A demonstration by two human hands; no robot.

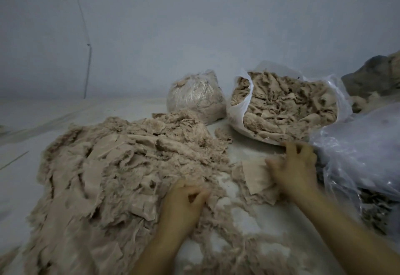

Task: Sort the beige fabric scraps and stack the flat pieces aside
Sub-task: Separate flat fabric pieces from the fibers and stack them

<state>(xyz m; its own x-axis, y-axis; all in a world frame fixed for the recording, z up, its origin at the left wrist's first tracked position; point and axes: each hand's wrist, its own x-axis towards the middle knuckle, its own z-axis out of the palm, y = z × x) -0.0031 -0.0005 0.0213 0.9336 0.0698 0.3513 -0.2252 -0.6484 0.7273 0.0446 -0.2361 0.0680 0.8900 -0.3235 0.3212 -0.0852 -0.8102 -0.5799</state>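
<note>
Head view: small flat stack (pixel 257 177) begun under right hand (pixel 294 166), fingers spread, pressing; left hand (pixel 186 199) curled, gripping large unsorted pile (pixel 121 162). Mostly undone.

Two hands work the floor: the left hand (pixel 184 199) and the right hand (pixel 296 166). One big loose heap of beige scraps (pixel 121 166) spreads to the left of the left fingers. One small stack of flat pieces (pixel 256 177) lies under the right fingers. Beyond the fingers stand two scrap-filled plastic bags: one tied bag (pixel 195 97) and one open bag (pixel 283 106). A third, clear plastic bag (pixel 363 151) lies right of the right fingers.
</note>
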